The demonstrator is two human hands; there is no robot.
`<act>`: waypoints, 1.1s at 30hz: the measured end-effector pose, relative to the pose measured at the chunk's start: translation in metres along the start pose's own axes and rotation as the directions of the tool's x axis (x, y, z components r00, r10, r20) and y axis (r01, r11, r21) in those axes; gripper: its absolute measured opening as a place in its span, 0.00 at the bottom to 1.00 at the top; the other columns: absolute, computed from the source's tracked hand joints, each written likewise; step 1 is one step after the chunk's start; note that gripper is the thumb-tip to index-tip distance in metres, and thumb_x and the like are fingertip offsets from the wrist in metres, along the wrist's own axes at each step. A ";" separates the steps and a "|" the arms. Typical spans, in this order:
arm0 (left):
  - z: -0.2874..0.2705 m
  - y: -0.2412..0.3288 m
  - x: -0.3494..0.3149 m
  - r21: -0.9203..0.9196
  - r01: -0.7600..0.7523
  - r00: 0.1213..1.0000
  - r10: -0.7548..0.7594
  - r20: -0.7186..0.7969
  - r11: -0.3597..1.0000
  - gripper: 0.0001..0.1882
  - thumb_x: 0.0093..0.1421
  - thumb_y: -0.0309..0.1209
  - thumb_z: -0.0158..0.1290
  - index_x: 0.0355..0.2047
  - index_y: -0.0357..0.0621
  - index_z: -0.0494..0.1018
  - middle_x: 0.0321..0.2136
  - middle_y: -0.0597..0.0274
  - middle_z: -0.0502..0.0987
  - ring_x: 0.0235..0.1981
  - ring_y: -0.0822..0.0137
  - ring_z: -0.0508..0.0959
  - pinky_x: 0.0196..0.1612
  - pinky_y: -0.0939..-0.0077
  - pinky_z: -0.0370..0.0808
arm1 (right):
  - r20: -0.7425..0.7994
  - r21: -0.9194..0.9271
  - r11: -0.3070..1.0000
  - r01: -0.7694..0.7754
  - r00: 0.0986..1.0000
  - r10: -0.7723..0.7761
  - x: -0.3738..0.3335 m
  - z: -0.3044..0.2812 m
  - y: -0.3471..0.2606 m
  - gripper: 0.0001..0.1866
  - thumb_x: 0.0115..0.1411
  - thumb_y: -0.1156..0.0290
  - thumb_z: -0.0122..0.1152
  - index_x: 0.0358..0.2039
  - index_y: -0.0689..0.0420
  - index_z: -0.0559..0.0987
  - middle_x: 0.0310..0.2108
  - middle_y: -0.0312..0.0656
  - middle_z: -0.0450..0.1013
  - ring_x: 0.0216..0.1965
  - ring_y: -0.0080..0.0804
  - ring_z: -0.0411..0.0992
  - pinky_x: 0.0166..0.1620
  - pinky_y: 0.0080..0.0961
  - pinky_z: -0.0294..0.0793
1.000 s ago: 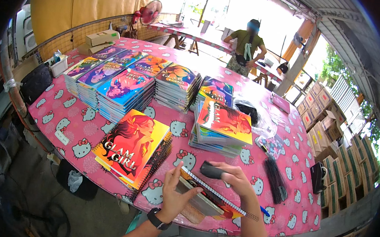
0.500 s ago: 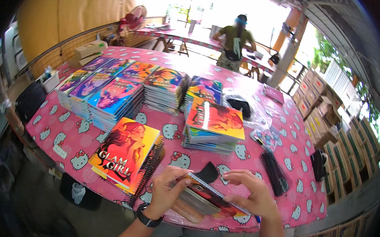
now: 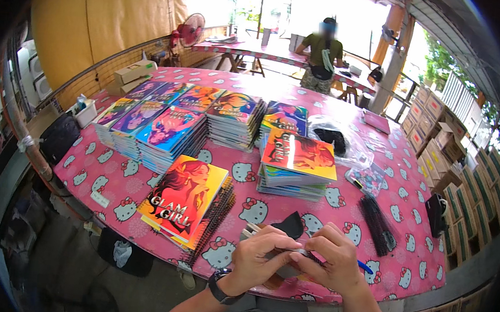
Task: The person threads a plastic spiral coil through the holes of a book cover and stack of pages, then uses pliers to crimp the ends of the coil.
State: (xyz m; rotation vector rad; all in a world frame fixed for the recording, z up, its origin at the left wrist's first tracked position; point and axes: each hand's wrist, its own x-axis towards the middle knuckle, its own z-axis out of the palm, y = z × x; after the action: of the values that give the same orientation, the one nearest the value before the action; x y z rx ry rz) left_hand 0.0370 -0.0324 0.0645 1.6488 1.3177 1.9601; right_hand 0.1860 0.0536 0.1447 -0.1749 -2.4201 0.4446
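Note:
Near the front edge of the table, my left hand (image 3: 257, 256) and my right hand (image 3: 335, 259) meet around a spiral notebook (image 3: 281, 262). Both have their fingers bent and thumbs pressed in along its edge. The fingers hide most of the notebook, including its cover. A black watch sits on my left wrist. Just beyond the fingers lies a flat black piece (image 3: 289, 225). To the left is a stack of coil-bound notebooks (image 3: 183, 200) with a red and yellow cover. A blue pen (image 3: 365, 267) lies beside my right hand.
Stacks of colourful notebooks (image 3: 168, 127) fill the far left of the pink table (image 3: 234, 213). Another pile (image 3: 299, 162) stands ahead. A bundle of black binding coils (image 3: 377, 226) and clear plastic bags (image 3: 352, 148) lie right. A person (image 3: 323, 57) stands at the back table; cartons (image 3: 436, 151) line the right.
My right hand has come in from the notebook's right end to meet my left hand. The notebook has turned and is now largely covered by my fingers. The view has shifted slightly.

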 end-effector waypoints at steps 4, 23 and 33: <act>0.004 0.001 0.000 0.015 -0.018 0.999 0.018 -0.029 1.000 0.10 0.51 0.22 0.61 0.35 0.40 0.77 0.32 0.60 0.78 0.34 0.69 0.77 0.37 0.77 0.73 | 0.019 -0.045 0.995 -0.094 0.995 0.095 -0.005 0.000 -0.009 0.12 0.49 0.69 0.68 0.31 0.60 0.76 0.26 0.42 0.70 0.28 0.39 0.71 0.29 0.32 0.72; -0.169 -0.043 0.116 0.886 -0.070 0.907 -0.340 0.247 0.458 0.20 0.64 0.45 0.46 0.48 0.45 0.69 0.47 0.55 0.70 0.48 0.57 0.69 0.54 0.52 0.59 | 0.361 -0.166 0.915 -0.369 0.840 0.404 -0.051 0.043 0.031 0.33 0.45 0.67 0.68 0.54 0.55 0.69 0.47 0.45 0.68 0.50 0.46 0.66 0.51 0.39 0.69; -0.143 -0.107 0.079 0.922 -0.038 0.777 -0.568 0.270 0.387 0.37 0.42 0.46 0.62 0.52 0.44 0.65 0.52 0.52 0.66 0.59 0.51 0.61 0.64 0.40 0.45 | -0.051 0.108 0.728 -0.678 0.727 0.685 -0.004 0.017 0.137 0.24 0.51 0.60 0.67 0.44 0.62 0.75 0.35 0.47 0.76 0.38 0.39 0.74 0.44 0.33 0.72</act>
State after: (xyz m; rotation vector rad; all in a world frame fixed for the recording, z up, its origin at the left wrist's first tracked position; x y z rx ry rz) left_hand -0.1509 0.0156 0.0425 1.9188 2.3455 0.3134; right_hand 0.1799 0.1754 0.0809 -1.0564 -2.1729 0.8389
